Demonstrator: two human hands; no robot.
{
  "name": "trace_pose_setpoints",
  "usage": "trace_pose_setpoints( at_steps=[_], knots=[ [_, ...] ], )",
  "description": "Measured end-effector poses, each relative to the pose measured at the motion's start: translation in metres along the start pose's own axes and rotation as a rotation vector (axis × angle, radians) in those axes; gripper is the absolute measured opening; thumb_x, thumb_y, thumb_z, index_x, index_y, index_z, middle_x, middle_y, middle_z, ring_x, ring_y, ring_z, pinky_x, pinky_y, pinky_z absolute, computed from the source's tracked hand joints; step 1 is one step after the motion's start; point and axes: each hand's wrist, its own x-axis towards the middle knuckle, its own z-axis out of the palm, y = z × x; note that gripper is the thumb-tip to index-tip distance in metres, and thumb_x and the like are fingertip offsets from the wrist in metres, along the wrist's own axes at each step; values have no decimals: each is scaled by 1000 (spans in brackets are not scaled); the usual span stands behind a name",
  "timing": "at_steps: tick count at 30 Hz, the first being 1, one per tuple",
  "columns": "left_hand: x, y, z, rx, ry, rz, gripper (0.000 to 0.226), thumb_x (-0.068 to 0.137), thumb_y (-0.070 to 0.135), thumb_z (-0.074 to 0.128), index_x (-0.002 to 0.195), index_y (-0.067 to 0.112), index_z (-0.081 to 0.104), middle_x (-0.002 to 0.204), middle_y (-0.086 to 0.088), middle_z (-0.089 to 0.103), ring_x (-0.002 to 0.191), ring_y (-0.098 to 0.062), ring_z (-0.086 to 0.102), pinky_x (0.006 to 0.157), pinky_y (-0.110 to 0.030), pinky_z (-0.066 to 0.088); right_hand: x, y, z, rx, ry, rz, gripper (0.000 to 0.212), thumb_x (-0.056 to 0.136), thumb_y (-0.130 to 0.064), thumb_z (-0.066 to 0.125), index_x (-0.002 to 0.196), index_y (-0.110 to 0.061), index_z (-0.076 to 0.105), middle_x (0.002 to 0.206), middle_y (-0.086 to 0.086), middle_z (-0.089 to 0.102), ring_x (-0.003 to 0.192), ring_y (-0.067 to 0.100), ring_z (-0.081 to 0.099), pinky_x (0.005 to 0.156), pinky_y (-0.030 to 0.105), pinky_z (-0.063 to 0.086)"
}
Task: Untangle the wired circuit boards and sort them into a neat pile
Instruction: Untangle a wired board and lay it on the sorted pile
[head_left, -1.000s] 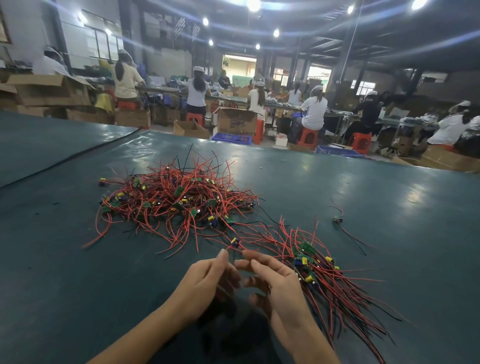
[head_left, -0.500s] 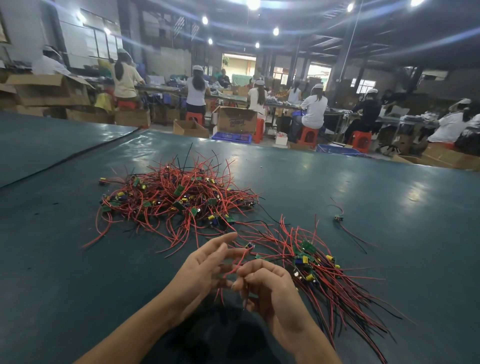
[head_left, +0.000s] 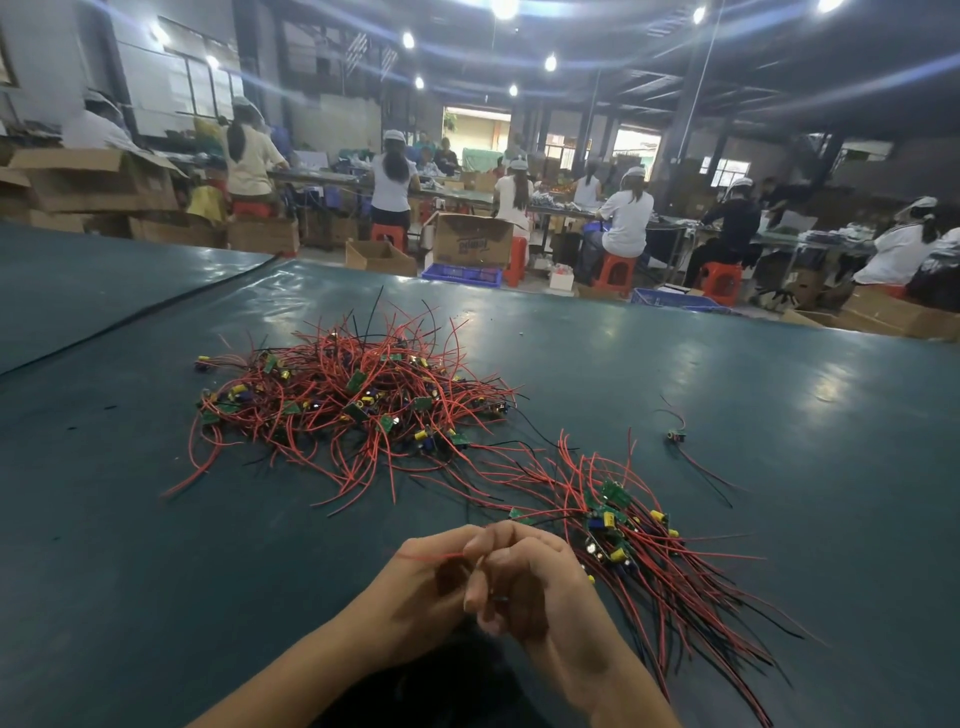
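**One lead worked free between 2 hands**

The tangled heap (head_left: 353, 400) of wired circuit boards sits at centre frame, red and black leads looping every way, small green boards caught in the knot. Right of centre and lower lies the sorted pile (head_left: 649, 561): its boards are bunched at the upper end and its leads fan toward the lower right, roughly parallel. That is probably deliberate, since aligned wires do not snag again.

At lower centre, between heap and pile, a red wire (head_left: 431, 556) runs across the left hand (head_left: 421, 582) into the right hand (head_left: 524, 582). Both hands are held knuckle to knuckle just above the table (head_left: 156, 571), forearms coming in from the bottom edge. The left hand's fingers are curled round the wire; the right hand's fingers are bent inward and pinch it where the 2 hands meet. The board on this lead is hidden behind the fingers. Holding it so close likely lets the person straighten the lead before laying it on the pile.

1 stray board (head_left: 675, 435) lies apart at the right.
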Motion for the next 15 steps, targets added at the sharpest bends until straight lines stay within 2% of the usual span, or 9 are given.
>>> trace_pose_setpoints(
  at_steps=[2,4,6,8,10,11,13,15],
  knots=[
    [0,-2,1,6,11,11,18,91,21,56,95,34,68,85,9,71,77,-1,64,70,-20,50,2,1,-1,66,26,-17,29,66,-8,52,90,-4,67,63,18,62,48,18,46,45,24,32],
    [0,-2,0,-1,30,-2,22,93,18,56,95,35,69,85,6,71,77,-3,65,68,-21,50,3,2,-2,86,70,-43,38,65,-6,54,102,-2,63,66,19,64,46,17,46,43,23,32],
    [0,-1,-1,-42,56,2,13,94,23,56,94,24,69,82,-3,71,71,-8,64,65,-25,51,5,2,-3,8,129,-93,39,69,-6,61,107,-5,63,66,15,63,45,15,46,40,23,34],
    [0,-2,-2,-33,91,16,12,94,21,56,94,18,67,82,-9,70,70,-17,64,64,-29,52,5,3,-2,-142,175,-139,35,76,-3,70,110,-7,63,61,6,60,45,10,48,41,20,38],
    [0,-4,-3,-25,85,11,19,94,3,54,96,15,68,86,-11,70,77,-25,66,68,-39,55,5,6,-2,-286,199,-153,31,79,0,73,108,-9,65,58,-4,58,50,7,54,48,17,45],
    [0,-4,-4,-27,78,14,28,92,-6,51,99,15,69,92,-10,72,84,-25,68,72,-39,57,5,8,-2,-358,204,-160,30,79,-2,75,106,-12,67,58,-7,57,54,7,56,54,17,48],
    [0,-3,-4,-27,77,38,43,85,-17,49,105,15,68,101,-3,73,94,-19,69,81,-31,56,5,10,-2,-488,203,-183,29,78,-7,77,104,-19,70,58,-9,55,59,5,54,62,17,48],
    [1,-5,-3,-19,78,44,38,83,-13,56,106,15,67,102,1,72,96,-15,69,83,-29,55,5,11,-1,-540,214,-191,28,80,-9,76,104,-24,72,60,-8,58,61,3,55,64,16,48]
  ],
)
